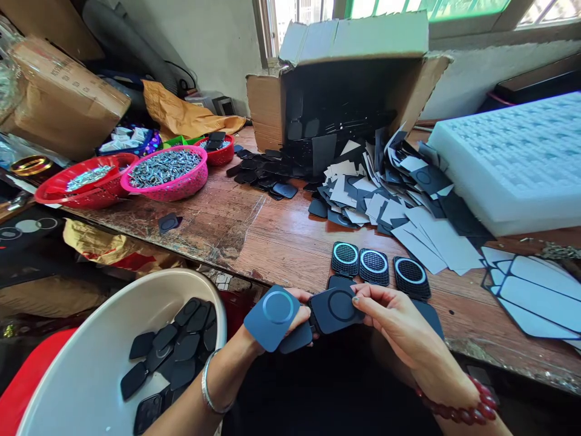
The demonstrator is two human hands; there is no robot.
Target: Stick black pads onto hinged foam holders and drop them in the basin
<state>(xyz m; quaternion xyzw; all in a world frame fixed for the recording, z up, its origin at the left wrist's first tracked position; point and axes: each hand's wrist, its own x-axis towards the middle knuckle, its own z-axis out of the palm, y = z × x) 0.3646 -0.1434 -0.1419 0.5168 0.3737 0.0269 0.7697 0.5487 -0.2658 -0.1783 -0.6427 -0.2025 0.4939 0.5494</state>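
My left hand [297,312] is closed around a dark hinged folding pad [320,315], whose square face with a ring mark is turned up. A dark square sheet [267,330] with a shiny ring lies over the back of that hand, near the wrist. At the pad's right edge, the thumb and fingertips of my right hand [394,312] are pinched together; whether they grip the pad or a thin layer on it, I cannot tell. Just behind my hands are three stacks of ringed black squares [374,266] on the wooden table [218,224].
A large white basin [213,290] with several black pads stands lower left. Pink [167,192] and red baskets [63,197] hold small metal parts. At the back, an open carton [265,112] stands behind loose dark and white cards [385,194]. White foam [494,200] lies right.
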